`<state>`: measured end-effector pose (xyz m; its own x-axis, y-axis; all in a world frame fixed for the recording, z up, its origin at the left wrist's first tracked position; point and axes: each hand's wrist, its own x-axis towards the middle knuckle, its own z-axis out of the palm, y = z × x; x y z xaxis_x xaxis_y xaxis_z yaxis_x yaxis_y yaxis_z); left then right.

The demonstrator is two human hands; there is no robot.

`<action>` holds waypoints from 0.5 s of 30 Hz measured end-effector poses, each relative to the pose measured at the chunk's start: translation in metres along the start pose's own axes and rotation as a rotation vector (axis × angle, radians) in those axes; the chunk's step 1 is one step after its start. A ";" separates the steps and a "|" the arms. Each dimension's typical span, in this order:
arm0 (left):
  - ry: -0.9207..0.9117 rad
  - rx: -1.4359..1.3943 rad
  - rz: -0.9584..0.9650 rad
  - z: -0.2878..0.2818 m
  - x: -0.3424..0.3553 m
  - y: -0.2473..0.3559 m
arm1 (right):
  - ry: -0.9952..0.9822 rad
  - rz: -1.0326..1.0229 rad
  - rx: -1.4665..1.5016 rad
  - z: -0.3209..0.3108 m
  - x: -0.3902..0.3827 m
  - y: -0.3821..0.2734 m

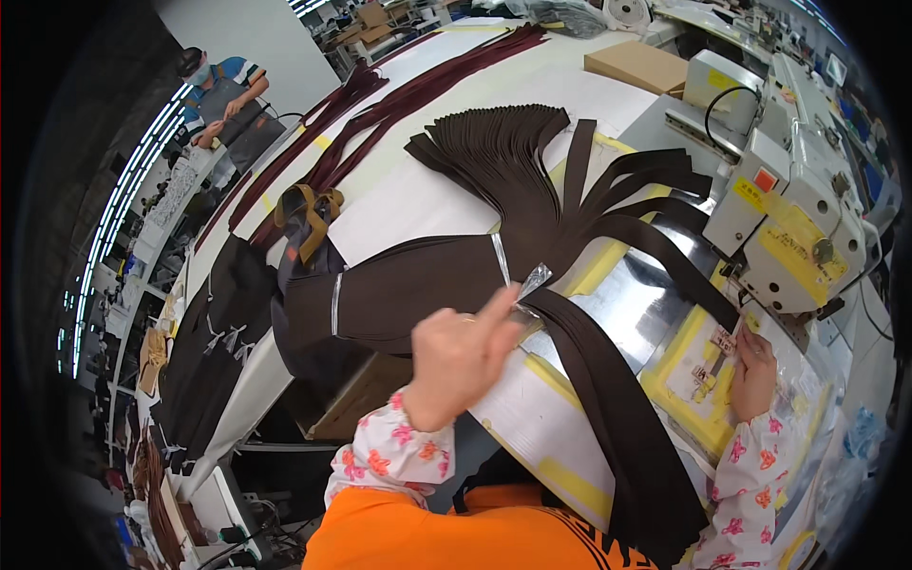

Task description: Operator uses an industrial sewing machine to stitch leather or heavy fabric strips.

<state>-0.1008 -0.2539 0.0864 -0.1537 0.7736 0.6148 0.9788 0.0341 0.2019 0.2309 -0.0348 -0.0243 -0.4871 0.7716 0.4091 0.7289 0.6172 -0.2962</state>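
Observation:
Dark brown strips point(380, 285) lie in a bundle with clear plastic ties point(496, 255), fanned out at the top and right. My left hand point(458, 356) is at the middle tie, index finger extended and the others curled; what they hold, if anything, is hidden. My right hand point(752, 375) pinches the end of a single strip point(679, 261) at the foot of a pale machine point(793, 247), over a yellow-edged plate point(679, 385). More strips hang down between my hands over the front edge.
Burgundy strips point(361, 142) run along the back of the white table point(375, 214). Dark tied bundles point(199, 380) lie left. A cardboard box point(632, 71) sits at the back right. A co-worker point(223, 104) in a face mask works at the upper left.

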 end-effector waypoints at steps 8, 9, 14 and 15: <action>-0.295 0.588 -0.325 0.000 -0.046 -0.076 | 0.052 -0.003 -0.051 0.003 -0.010 -0.003; -0.335 0.533 -0.304 -0.004 -0.039 -0.074 | 0.079 -0.026 -0.106 0.002 -0.010 -0.007; -0.201 -0.128 0.120 0.035 0.025 0.001 | 0.129 -0.034 -0.133 0.007 -0.010 0.003; -0.231 -0.195 0.234 0.048 0.040 0.012 | 0.170 0.021 -0.127 0.011 -0.007 -0.008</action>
<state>-0.0889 -0.1922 0.0762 0.1272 0.8690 0.4781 0.9362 -0.2645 0.2317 0.2228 -0.0435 -0.0346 -0.3912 0.7401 0.5470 0.7978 0.5690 -0.1994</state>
